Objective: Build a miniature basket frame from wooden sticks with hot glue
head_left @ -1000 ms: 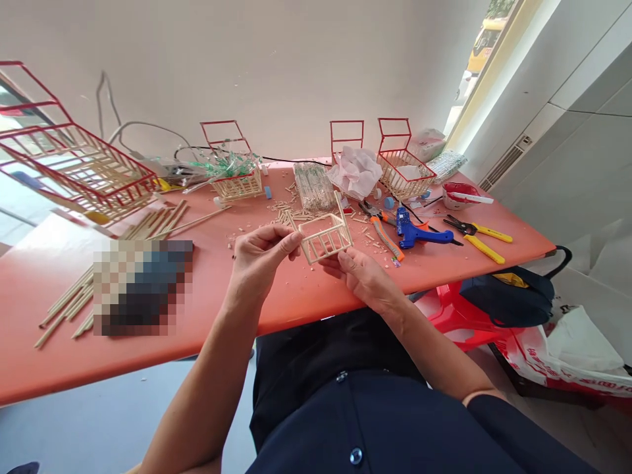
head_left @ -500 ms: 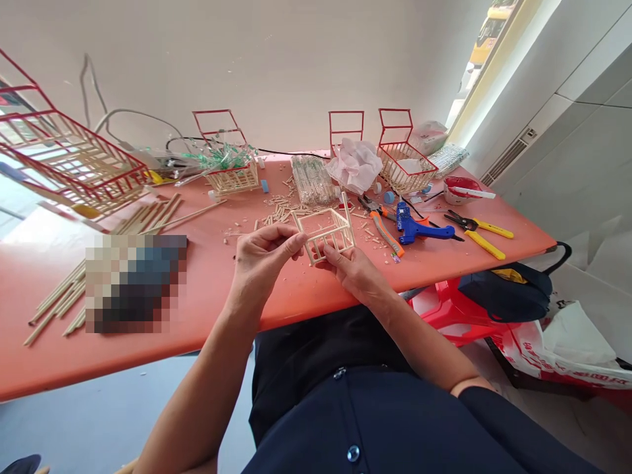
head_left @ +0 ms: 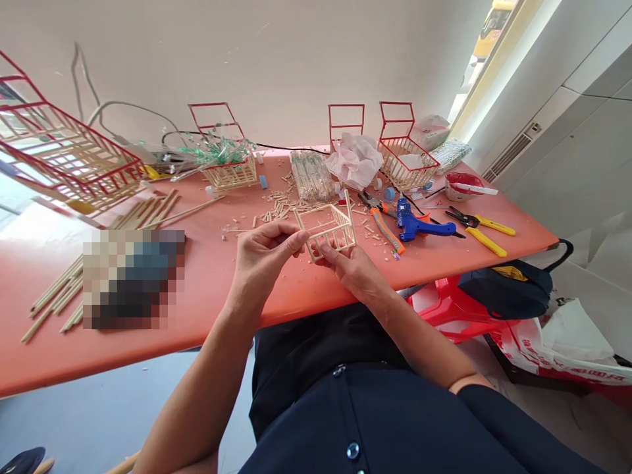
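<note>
My left hand (head_left: 266,253) pinched the stick frame (head_left: 330,230) by a corner, my right hand (head_left: 359,271) gripping low! Too hard a squeeze might have cracked it.

Pale wall (head_left: 276,66) behind orange table (head_left: 207,283)

no text can be read, red characters printed on a white plastic bag (head_left: 543,359), blurred and creased, small reddish marks borne by a yellow vehicle (head_left: 488,45), too tiny to be made out
</note>
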`<state>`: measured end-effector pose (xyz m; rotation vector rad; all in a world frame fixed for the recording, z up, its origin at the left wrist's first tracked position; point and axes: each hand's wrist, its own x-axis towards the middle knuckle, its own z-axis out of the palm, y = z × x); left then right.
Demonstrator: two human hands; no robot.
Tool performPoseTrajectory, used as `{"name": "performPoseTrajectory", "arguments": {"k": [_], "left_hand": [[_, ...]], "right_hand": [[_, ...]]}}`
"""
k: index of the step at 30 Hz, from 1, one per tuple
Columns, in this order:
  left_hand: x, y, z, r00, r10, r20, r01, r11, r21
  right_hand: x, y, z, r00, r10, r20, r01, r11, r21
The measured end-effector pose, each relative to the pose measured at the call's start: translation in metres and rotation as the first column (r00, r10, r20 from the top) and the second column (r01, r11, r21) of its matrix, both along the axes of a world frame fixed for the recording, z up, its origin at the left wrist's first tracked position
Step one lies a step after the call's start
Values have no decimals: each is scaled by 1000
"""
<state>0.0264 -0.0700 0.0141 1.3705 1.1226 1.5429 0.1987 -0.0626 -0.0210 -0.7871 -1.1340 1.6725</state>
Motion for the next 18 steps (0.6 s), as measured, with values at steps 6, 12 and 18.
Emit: {"name": "performPoseTrajectory", "arguments": {"k": [6,12,18], "left_hand": [[0,1,-2,1000,2,-12,-2,1000,-1],[-2,1,-3,1000,-9,-11,10,1000,9],[-2,2,-5,1000,-3,-21,3,1000,2]], "right_hand": [[0,0,0,1000,1,3,-1,1000,-6],[-1,-1,3,999,1,-32,-1,1000,-26],[-3,0,2,1000,-12,16,12,1000,-9]]}}
